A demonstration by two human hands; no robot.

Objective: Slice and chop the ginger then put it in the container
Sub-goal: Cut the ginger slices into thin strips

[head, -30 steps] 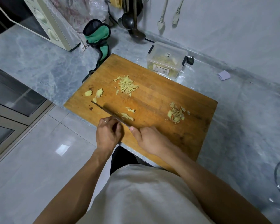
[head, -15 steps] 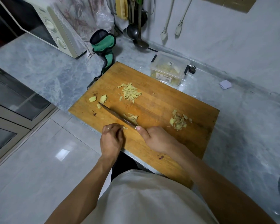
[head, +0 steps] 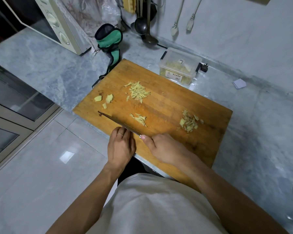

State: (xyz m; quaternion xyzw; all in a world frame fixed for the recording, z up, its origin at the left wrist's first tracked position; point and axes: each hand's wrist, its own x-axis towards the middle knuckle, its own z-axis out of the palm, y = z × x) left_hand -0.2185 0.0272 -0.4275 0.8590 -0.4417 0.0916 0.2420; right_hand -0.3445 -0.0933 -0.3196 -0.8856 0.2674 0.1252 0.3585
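So I was mid-chop. My right hand (head: 166, 147) gripped the knife (head: 116, 120), its blade edge-down on the cutting board (head: 167, 102). My left hand (head: 121, 146) was curled beside the blade; couldn't tell if it held anything. Ginger strips (head: 139, 119) lay just past the blade, a bigger pile (head: 139, 92) farther back. Next I'd guess finer cuts, then scooping. The container (head: 179, 68) beyond the board already had some ginger inside.

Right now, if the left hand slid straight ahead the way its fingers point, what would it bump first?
Probably the knife: the left hand points at its blade, almost touching it. Depth is hard to judge.
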